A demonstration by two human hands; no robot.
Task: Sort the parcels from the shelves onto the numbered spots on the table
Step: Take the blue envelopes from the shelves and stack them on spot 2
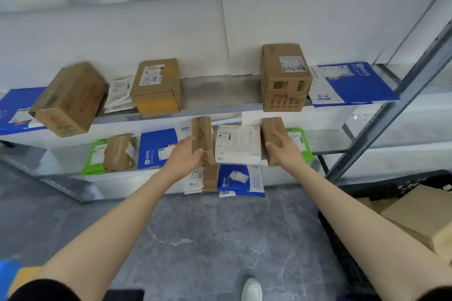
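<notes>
I face a metal shelf rack full of parcels. My left hand [184, 157] grips a narrow upright brown box [201, 139] on the lower shelf, thumb on its front. My right hand [285, 151] grips a second brown box [272, 133] at the right, fingers curled round its side. Between the two boxes lies a white flat box [238, 144] with a printed label. The numbered table is out of view.
The middle shelf [220, 90] holds three brown cartons [285, 78] [156, 86] [69, 99] and blue mailers [352, 84]. Green and blue mailers [157, 148] lie on the lower shelf, more at floor level. A black crate [347, 251] with cardboard stands at right. My shoe [252, 289] is on grey floor.
</notes>
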